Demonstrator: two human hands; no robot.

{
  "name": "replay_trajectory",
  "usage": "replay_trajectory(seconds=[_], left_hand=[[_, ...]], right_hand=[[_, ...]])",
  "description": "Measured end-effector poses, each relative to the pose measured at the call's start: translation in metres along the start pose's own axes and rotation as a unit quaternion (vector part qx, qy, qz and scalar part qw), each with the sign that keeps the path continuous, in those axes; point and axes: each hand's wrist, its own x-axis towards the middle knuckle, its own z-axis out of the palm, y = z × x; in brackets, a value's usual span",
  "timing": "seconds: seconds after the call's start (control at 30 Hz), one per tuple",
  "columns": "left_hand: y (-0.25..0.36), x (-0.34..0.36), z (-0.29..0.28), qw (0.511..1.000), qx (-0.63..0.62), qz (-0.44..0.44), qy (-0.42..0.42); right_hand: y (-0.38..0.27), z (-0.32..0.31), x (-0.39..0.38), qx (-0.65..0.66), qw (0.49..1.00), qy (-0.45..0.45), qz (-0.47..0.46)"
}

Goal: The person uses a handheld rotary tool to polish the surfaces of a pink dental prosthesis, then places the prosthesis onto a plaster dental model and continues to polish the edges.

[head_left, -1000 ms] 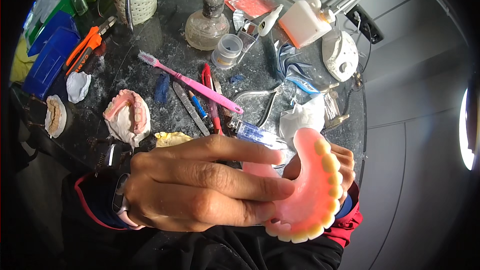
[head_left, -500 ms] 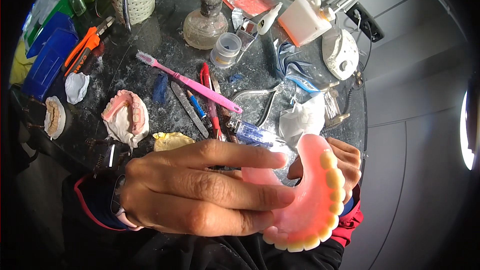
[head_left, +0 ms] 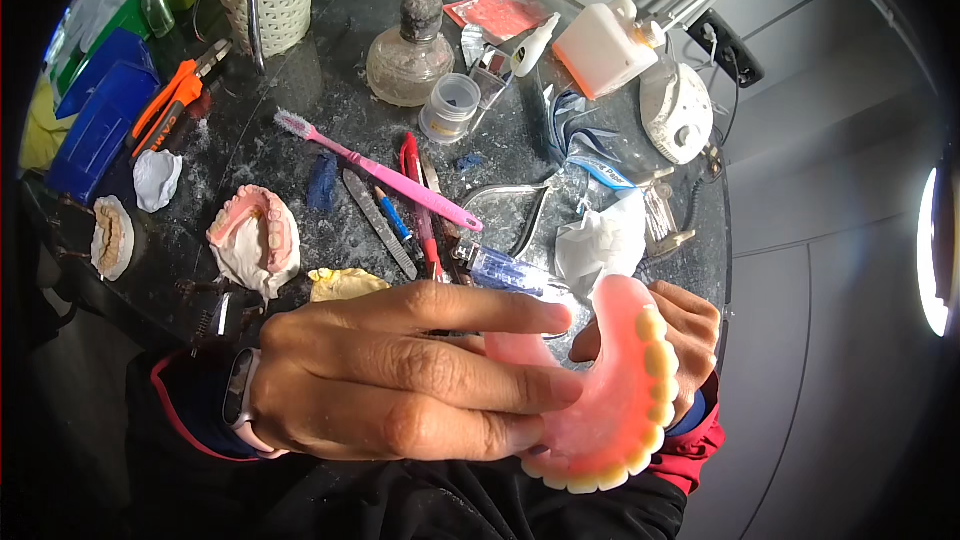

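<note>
At the edge of the table (head_left: 330, 65), denture (head_left: 620, 405) fast in left hand (head_left: 395, 375), hold of right hand (head_left: 690, 328) unclear.

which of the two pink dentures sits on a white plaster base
The denture left of the pink toothbrush, on the dark table; the other denture, touched by the left hand, shows no plaster.

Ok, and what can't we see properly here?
- Head view: part of the pink horseshoe-shaped denture with yellowish teeth, covered by the left hand.
- Head view: part of the right hand, behind the denture; whether it holds anything is unclear.
- Head view: the lower edge of the crumpled yellow lump, behind the left hand.
- Head view: things in the white woven basket, partly cut off by the upper edge.
</note>
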Motion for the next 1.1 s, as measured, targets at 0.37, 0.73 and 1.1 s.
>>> replay_trajectory(seconds=[0.37, 0.73, 1.1], left_hand=[[0.004, 0.0, -0.004, 1.0, -0.004, -0.023, -0.013], [-0.004, -0.004, -0.002, 0.998, 0.018, 0.055, -0.023], [-0.006, -0.006, 0.006, 0.994, 0.053, 0.094, 0.026]], right_hand=[[0.002, -0.005, 0.005, -0.017, 0.999, 0.023, -0.025], [0.004, -0.005, -0.001, -0.055, 0.997, 0.012, -0.045], [0.002, -0.016, 0.008, 0.003, 0.997, -0.074, -0.022]])
